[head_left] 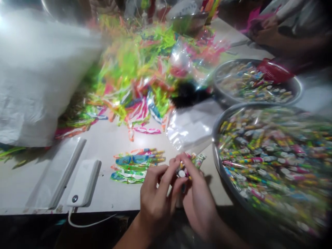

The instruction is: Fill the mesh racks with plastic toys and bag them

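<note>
My left hand (158, 188) and my right hand (195, 193) meet near the table's front edge, fingers curled round a small bunch of colourful wrapped sticks (183, 172). Patterned ends of the sticks show between the fingers and above my right hand. Just left of my hands, a row of flat coloured packets (132, 168) with yellow-tipped sticks lies on the white table (109, 138). To the right, a large metal bowl (216, 152) is filled with similar wrapped sticks, blurred toward the right side.
Loose neon wrappers (135, 69) are heaped behind. A white sack (38, 76), a white power bank (84, 183) with a cable and a clear plastic case (57, 176) are left. A second bowl (298, 86) holds a red basket (276, 70). Another person's hand (269, 22) is back right.
</note>
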Tool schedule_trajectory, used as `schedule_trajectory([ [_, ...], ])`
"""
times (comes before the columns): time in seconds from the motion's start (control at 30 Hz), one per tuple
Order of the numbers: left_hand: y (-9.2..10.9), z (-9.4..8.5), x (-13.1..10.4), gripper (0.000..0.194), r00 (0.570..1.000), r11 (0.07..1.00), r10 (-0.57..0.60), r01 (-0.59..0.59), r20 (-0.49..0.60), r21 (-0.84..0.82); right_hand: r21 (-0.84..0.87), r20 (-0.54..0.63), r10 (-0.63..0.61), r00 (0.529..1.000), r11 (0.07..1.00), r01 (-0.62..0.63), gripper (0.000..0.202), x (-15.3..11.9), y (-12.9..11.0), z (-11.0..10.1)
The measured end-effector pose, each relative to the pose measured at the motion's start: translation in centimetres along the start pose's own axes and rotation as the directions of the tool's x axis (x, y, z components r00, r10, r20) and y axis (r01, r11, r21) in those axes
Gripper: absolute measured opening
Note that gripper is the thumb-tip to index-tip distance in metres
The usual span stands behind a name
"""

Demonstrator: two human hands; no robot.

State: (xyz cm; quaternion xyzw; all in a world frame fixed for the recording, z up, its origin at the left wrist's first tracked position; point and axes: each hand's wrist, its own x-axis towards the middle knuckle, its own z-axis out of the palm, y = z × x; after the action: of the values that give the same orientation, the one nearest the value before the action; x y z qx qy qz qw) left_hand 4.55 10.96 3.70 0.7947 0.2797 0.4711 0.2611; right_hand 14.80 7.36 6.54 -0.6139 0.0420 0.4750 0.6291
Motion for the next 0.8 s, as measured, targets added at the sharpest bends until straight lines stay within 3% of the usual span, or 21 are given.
schedule_trajectory([
  [0.03,-0.1,0.1,0.2,0.046,1.000,1.000,-0.020,0.020,0.002,-0.015,0.086,-0.063,0.033,0.997,0.996,-0.028,0.058,-0.2,0.1,0.3],
  [0.13,-0.4,0.3,0.9,0.039,0.996,0.994,-0.091,0.091,0.008,-0.059,0.159,-0.025,0.042,0.999,0.987,-0.037,0.054,-0.5,0.2,0.5],
  [0.23,-0.9,0.6,1.5,0.032,0.977,0.971,-0.212,0.213,0.025,-0.107,0.163,0.131,0.003,0.991,0.986,-0.024,0.043,-0.3,0.0,0.1],
  [0.33,-1.2,0.8,1.6,0.028,0.941,0.931,-0.333,0.339,0.065,-0.138,0.126,0.317,-0.036,0.948,0.992,-0.004,0.036,0.2,-0.3,-0.6],
  [0.43,-1.5,1.2,1.3,0.031,0.926,0.912,-0.370,0.377,0.071,-0.164,0.030,0.402,-0.059,0.914,0.998,0.051,0.034,0.9,-0.4,-1.1],
  [0.57,-1.6,1.6,0.8,0.040,0.920,0.884,-0.383,0.392,0.087,-0.253,-0.072,0.380,-0.073,0.922,0.991,0.108,0.038,2.0,0.1,-1.3],
  [0.8,-1.6,1.9,-1.6,0.049,0.944,0.922,-0.290,0.319,0.156,-0.217,0.029,0.192,0.034,0.981,0.999,-0.041,0.043,2.3,1.4,-2.0],
])
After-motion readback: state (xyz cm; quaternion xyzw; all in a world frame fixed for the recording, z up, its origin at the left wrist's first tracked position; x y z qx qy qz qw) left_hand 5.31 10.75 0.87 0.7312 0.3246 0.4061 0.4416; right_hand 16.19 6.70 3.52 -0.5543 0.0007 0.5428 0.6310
